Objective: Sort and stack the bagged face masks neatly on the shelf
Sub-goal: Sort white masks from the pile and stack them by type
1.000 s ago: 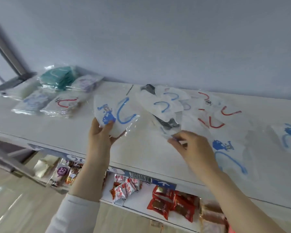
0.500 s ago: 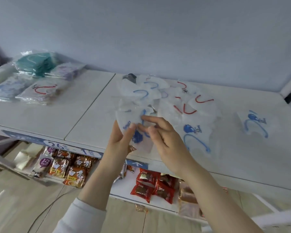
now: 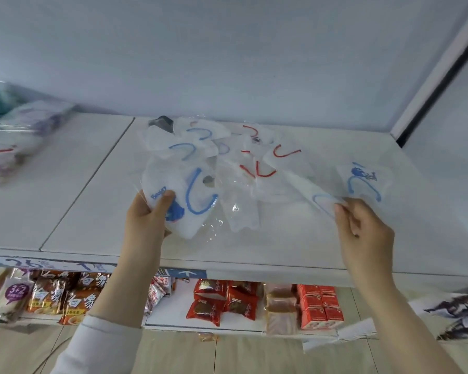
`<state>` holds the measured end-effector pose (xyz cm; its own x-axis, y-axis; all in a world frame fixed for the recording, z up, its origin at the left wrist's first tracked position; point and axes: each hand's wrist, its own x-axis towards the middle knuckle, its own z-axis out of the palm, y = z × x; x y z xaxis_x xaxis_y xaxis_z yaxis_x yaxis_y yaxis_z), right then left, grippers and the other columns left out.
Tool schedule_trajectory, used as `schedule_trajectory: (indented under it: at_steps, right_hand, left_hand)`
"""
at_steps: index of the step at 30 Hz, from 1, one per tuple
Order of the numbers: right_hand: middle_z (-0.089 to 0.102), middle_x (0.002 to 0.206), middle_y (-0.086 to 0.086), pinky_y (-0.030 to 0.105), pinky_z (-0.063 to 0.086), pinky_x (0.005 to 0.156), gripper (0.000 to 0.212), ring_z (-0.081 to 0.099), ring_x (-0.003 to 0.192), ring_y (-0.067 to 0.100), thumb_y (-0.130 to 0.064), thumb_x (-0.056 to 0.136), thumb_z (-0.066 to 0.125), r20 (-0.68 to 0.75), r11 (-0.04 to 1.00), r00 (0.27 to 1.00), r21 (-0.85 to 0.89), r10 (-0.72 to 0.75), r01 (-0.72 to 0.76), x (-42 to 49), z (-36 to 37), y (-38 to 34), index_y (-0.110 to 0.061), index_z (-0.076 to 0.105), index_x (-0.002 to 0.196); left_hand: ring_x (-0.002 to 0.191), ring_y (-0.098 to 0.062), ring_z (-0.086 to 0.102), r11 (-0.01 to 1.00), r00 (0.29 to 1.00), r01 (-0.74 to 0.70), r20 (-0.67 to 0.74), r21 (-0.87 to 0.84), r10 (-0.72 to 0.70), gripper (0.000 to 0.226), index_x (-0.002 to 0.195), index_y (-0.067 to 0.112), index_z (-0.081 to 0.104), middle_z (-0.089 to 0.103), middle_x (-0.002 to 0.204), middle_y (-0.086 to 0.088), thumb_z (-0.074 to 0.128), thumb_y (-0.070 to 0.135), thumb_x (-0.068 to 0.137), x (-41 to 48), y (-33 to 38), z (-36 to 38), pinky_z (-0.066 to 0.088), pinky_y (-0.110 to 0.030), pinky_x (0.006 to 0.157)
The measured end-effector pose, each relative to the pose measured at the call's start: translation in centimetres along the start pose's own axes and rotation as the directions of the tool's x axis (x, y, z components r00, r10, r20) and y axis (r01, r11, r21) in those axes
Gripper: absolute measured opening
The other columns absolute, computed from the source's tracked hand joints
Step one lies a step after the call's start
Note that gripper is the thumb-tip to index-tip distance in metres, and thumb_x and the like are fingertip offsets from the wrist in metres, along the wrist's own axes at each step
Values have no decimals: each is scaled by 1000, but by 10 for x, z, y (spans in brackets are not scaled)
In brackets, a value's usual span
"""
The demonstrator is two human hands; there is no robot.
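My left hand (image 3: 146, 220) grips a bagged white mask with blue ear loops (image 3: 183, 195) by its lower left corner, thumb on top, just above the white shelf (image 3: 87, 195). My right hand (image 3: 362, 228) pinches the edge of another bagged mask with a blue loop (image 3: 308, 193) lying on the shelf. Behind them lies a loose pile of bagged masks with blue and red loops (image 3: 222, 147). One more blue-loop mask (image 3: 362, 182) rests to the right of the pile.
Stacks of bagged masks (image 3: 14, 141) sit at the shelf's far left, blurred. A wall stands behind the shelf. Below, a lower shelf holds snack packets (image 3: 222, 300) and red boxes (image 3: 319, 306). A vertical post (image 3: 438, 68) rises at the right.
My right hand let go of the mask in my left hand and moved right, where it now pinches another mask. My left hand kept its mask. The view shifted right.
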<state>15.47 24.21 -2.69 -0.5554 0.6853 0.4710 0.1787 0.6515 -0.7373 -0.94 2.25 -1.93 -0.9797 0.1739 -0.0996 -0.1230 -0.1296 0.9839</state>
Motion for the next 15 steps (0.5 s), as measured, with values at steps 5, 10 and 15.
schedule_trajectory:
  at_steps: [5, 10, 15]
  right_hand:
    - [63, 118, -6, 31, 37, 108, 17, 51, 125, 16, -24, 96, 44, 158, 868, 854, 133, -495, 479, 8, -10, -6, -21, 61, 97]
    - [64, 114, 0, 37, 42, 104, 44, 50, 123, 21, -20, 102, 33, 268, 727, 709, -46, -652, 685, 17, -13, 13, -10, 72, 83]
    - [65, 117, 2, 34, 43, 103, 39, 50, 123, 19, -15, 100, 36, 294, 685, 675, -86, -676, 724, 38, -19, 34, -10, 74, 92]
  left_hand:
    - [77, -21, 70, 982, 912, 165, 364, 92, -188, 13, 103, 16, 63, 75, 82, 0, 54, 15, 93, -10, 1, 43, 57, -35, 73]
    - [81, -13, 72, 973, 796, 206, 561, 100, -227, 30, 103, 22, 63, 75, 89, 3, 52, 40, 81, -19, 6, 73, 57, -26, 73]
    - [78, -7, 71, 983, 745, 48, 649, 178, -154, 45, 103, 26, 59, 75, 86, 9, 44, 54, 72, -32, 9, 110, 54, -17, 65]
